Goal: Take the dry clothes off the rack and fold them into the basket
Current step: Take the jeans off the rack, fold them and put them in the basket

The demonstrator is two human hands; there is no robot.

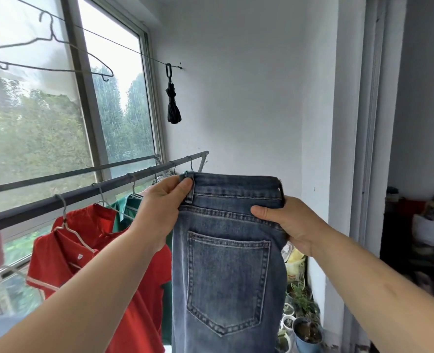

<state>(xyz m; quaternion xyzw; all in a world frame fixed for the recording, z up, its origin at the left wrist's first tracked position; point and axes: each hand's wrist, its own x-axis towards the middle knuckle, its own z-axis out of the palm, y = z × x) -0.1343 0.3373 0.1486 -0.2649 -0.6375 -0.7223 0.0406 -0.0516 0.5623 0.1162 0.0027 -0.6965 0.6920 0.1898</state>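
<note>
Jeans: I have the jeans (228,263) up in front of me at 6 o'clock, folded lengthwise with one back pocket facing me, clear of the rack rail (58,200).
Left hand: my left hand (161,207) pinches the waistband corner beside a belt loop, fingers closed on the denim.
Right hand: my right hand (284,220) clamps the other waistband edge, thumb lying across the front, fingers wrapped behind and closed on the cloth.
Still on the rack: a red shirt (88,263) on a wire hanger at 8 o'clock, a green garment (124,212) just behind it, and something patterned further along the rail, mostly hidden by my left hand.
Other line: one empty hanger (47,59) hangs on the thin line at 10 o'clock.
Basket: out of sight, so I cannot tell what is already in it.
Progress: I judge this an early or middle stage; the jeans are off and half folded, with crosswise folds and basket placement left, then at least three more garments.
</note>
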